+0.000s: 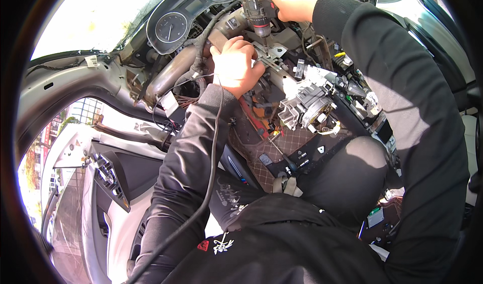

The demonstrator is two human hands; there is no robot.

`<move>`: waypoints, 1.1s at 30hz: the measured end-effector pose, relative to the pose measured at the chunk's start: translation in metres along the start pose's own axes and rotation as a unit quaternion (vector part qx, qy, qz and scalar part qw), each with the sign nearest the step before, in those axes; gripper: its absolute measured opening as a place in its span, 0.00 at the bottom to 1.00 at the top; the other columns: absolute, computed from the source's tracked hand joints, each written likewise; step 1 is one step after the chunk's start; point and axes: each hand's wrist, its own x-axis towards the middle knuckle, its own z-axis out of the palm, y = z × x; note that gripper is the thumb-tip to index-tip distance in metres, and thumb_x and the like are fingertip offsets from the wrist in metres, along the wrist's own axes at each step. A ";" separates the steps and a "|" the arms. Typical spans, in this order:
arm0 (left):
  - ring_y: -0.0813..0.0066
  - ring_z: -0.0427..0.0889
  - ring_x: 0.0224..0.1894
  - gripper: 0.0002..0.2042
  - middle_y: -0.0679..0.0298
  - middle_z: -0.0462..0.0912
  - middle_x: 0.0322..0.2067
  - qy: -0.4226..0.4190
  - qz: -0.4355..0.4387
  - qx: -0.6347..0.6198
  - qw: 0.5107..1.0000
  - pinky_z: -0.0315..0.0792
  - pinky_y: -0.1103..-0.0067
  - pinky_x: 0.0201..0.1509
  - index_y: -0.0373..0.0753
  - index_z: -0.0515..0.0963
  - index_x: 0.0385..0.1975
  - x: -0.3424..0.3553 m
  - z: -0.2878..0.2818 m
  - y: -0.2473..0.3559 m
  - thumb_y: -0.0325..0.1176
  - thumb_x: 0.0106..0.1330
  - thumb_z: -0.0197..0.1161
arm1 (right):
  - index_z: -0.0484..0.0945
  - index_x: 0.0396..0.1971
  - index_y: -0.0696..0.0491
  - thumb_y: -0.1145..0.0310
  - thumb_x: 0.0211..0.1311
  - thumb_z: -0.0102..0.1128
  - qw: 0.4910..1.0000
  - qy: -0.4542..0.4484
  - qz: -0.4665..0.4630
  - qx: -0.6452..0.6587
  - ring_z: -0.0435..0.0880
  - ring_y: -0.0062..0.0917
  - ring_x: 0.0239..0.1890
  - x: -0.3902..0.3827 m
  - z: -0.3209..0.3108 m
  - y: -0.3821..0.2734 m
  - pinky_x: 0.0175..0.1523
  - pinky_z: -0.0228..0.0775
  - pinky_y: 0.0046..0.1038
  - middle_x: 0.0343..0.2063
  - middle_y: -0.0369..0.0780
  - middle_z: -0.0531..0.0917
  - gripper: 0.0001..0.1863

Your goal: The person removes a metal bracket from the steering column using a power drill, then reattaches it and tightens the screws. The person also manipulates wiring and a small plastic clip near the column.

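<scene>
at the far middle of the scene, the right hand [296, 1] is clamped around a red-and-black power drill [256, 8], held nose down, presumably so its bit [265, 43] lines up with the metal bracket [277, 51] below. the left hand [234, 67] curls just left of the bit and a little nearer, likely to steady something, but i cannot tell whether its fingers grip anything, since the hand hides their tips. a steering column switch unit [313, 103] sits to the right and nearer, uncovered, while the instrument cluster [171, 28] stands far left, beyond the bare frame [173, 74].
</scene>
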 end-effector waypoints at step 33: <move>0.49 0.93 0.46 0.16 0.46 0.93 0.43 -0.313 -0.180 -0.394 0.845 0.85 0.63 0.53 0.34 0.87 0.56 -0.251 0.183 0.115 0.36 0.75 0.70 | 0.93 0.50 0.47 0.65 0.63 0.73 0.994 0.063 -0.050 -0.075 0.95 0.39 0.46 -0.004 0.018 -0.012 0.55 0.85 0.40 0.43 0.46 0.94 0.15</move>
